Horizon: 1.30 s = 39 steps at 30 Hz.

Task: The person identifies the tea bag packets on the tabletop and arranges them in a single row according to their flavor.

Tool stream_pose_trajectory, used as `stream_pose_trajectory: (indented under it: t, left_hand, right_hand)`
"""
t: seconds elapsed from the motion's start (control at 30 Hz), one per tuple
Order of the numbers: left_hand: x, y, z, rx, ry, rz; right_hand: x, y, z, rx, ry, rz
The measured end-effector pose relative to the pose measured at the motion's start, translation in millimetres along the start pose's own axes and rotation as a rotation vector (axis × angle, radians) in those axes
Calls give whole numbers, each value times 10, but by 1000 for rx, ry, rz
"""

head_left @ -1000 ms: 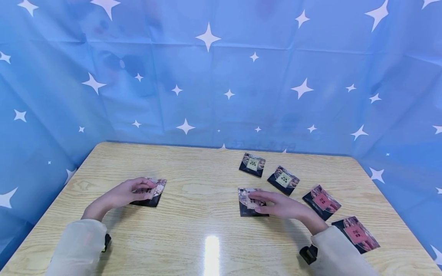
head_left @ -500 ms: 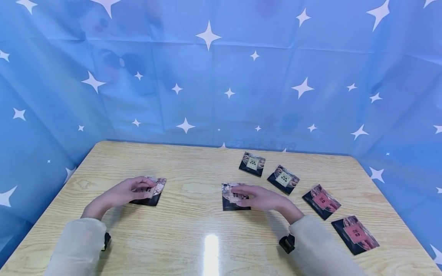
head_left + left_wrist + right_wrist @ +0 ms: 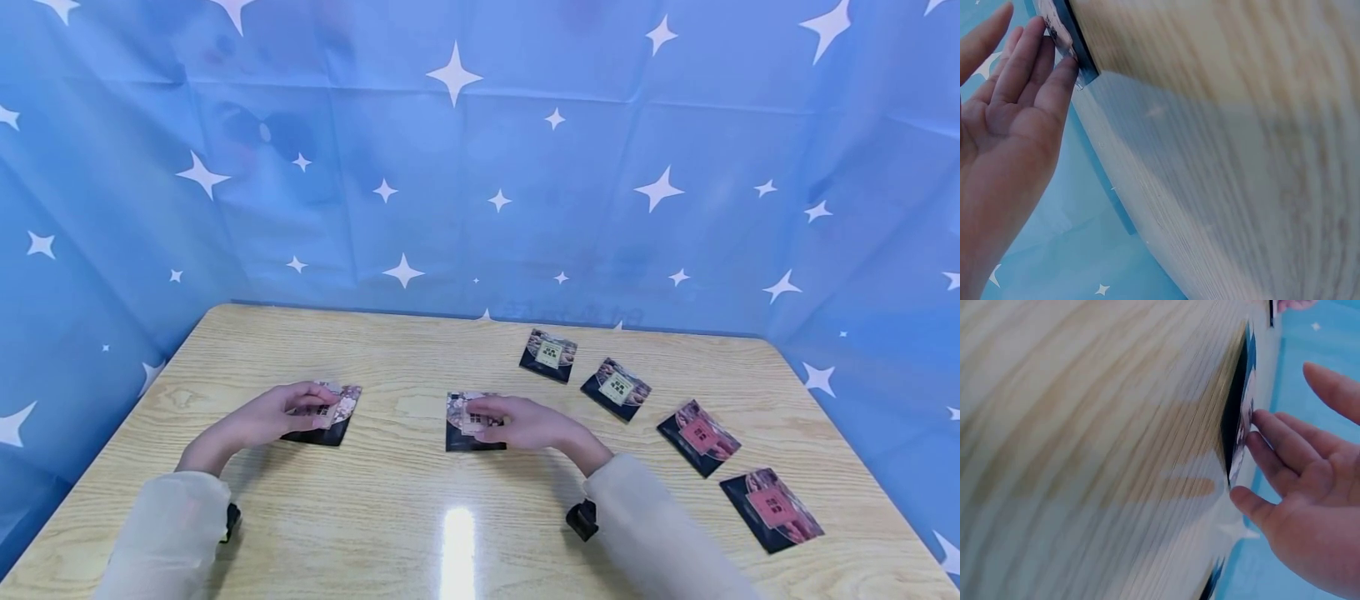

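Near the left side of the table lies a flat dark packet with a pinkish flowered top (image 3: 347,404), and my left hand (image 3: 266,414) rests its fingertips on it. A similar packet (image 3: 459,439) lies near the table's middle under the fingertips of my right hand (image 3: 528,423). Seen from the right wrist, the extended fingers (image 3: 1279,434) touch this packet's face (image 3: 1242,419) without curling round it. In the left wrist view, loosely bent fingers meet the other packet (image 3: 1063,31) at its printed side. The hands cover part of both labels.
On the right of the wooden table (image 3: 405,517), two packets with pale green labels (image 3: 549,356) (image 3: 617,389) and two with red labels (image 3: 699,437) (image 3: 772,510) form a slanting row. A blue starry cloth (image 3: 480,167) hangs behind the table.
My right hand has slid its packet leftward across the table, from near the green-labelled packets to the middle. The left hand and its packet have stayed in place.
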<state>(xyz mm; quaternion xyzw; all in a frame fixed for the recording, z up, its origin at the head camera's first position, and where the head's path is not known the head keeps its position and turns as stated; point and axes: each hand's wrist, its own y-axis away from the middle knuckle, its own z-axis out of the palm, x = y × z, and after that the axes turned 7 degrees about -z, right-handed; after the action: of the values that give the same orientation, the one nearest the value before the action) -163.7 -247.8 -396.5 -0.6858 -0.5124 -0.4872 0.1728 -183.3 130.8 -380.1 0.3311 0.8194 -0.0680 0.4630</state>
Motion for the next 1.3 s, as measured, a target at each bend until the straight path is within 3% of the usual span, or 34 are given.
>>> stream_pose_trajectory:
  t: [0.6,1.0,1.3]
  left_hand:
    - [10,-17,3,-10,9,8]
    - [-1,-6,10,14,0,-27]
    - [-12,11,14,13,-27,36]
  right_hand:
    - [-291,-452,256,9,51,7]
    - [-432,-661,425,22,96,21]
    - [-483,-745,499,43,129,49]
